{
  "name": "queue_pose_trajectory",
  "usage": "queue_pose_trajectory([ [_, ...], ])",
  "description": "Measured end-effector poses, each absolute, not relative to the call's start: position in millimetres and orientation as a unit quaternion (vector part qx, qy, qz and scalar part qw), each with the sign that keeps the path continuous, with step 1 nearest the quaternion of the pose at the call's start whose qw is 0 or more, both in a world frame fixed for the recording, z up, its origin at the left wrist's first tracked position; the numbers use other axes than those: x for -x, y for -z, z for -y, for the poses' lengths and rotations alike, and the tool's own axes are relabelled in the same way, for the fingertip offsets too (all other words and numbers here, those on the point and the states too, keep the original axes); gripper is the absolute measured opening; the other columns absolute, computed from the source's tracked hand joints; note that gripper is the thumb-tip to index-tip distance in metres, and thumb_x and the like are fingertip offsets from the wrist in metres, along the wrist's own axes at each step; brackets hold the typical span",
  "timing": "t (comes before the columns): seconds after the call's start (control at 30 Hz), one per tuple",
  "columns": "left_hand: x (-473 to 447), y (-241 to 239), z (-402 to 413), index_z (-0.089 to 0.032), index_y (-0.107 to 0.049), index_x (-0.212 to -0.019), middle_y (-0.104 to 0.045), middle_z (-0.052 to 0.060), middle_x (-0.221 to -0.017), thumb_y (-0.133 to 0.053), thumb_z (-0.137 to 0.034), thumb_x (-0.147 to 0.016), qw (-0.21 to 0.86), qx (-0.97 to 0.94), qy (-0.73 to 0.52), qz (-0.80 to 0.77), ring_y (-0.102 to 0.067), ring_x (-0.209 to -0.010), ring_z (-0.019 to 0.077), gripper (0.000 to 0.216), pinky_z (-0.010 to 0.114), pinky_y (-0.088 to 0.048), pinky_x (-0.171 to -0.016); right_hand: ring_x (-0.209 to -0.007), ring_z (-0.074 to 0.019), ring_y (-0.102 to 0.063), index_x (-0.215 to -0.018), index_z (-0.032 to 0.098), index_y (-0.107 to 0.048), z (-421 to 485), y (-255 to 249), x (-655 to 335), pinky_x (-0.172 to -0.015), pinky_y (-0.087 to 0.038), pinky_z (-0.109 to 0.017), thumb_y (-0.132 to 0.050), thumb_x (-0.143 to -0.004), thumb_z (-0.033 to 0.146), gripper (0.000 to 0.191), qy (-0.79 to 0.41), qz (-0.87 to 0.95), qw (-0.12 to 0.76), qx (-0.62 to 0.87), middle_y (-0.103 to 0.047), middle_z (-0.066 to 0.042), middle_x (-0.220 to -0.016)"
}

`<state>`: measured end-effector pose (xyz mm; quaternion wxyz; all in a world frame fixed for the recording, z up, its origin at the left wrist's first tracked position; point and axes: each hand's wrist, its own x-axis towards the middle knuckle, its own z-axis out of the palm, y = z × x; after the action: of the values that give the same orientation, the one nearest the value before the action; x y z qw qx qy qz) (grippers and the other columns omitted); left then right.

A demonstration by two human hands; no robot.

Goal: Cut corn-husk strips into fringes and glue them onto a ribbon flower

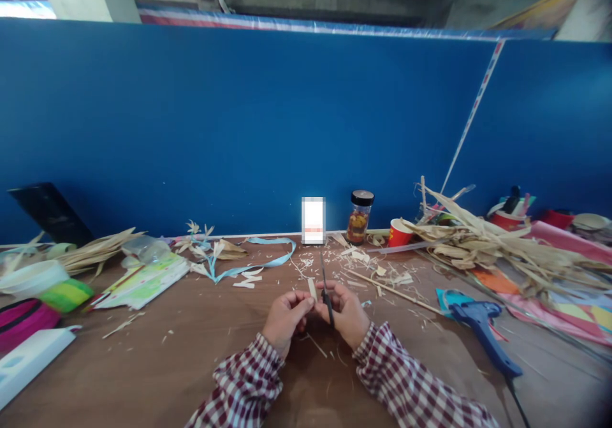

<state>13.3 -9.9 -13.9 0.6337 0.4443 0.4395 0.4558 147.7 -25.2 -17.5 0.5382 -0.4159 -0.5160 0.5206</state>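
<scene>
My left hand is closed in a pinch on a small pale strip of dried husk, held upright above the brown table. Right beside it, my right hand is closed around black-handled scissors, whose thin blades point up and away, close to the strip. Both sleeves are red-and-white checked. Pale husk trimmings lie scattered on the table just beyond my hands.
A blue glue gun lies at the right. Behind it is a heap of dried husks, a red paper cup and a black-lidded jar. Light blue ribbon, printed sheets and coloured tape rolls lie left. A blue partition backs the table.
</scene>
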Motion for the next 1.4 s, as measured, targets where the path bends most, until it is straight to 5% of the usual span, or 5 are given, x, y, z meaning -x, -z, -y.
queue_pose_trajectory([
  [0.53, -12.3, 9.1, 11.8, -0.012, -0.058, -0.069, -0.053, -0.004, -0.049, -0.067, -0.035, -0.059, 0.673, -0.412, -0.424, -0.445, -0.039, -0.032, 0.0018, 0.026, 0.014, -0.026, -0.033, -0.054, -0.0083, -0.051, -0.094, 0.017, -0.051, 26.7, 8.4, -148.4, -0.051, -0.039, -0.019, -0.070, -0.058, 0.013, 0.040, -0.542, 0.470, 0.558, 0.418, -0.057, 0.006, -0.061],
  [1.4, -5.4, 11.9, 1.6, -0.011, -0.061, -0.069, -0.054, -0.003, -0.053, -0.069, -0.032, -0.057, 0.623, -0.384, -0.529, -0.429, -0.037, -0.037, 0.0020, 0.026, 0.014, -0.029, -0.036, -0.051, -0.0085, -0.048, -0.095, 0.017, -0.052, 25.2, 16.5, -147.5, -0.050, -0.038, -0.022, -0.068, -0.063, 0.029, 0.038, -0.548, 0.511, 0.511, 0.422, -0.053, 0.005, -0.059],
])
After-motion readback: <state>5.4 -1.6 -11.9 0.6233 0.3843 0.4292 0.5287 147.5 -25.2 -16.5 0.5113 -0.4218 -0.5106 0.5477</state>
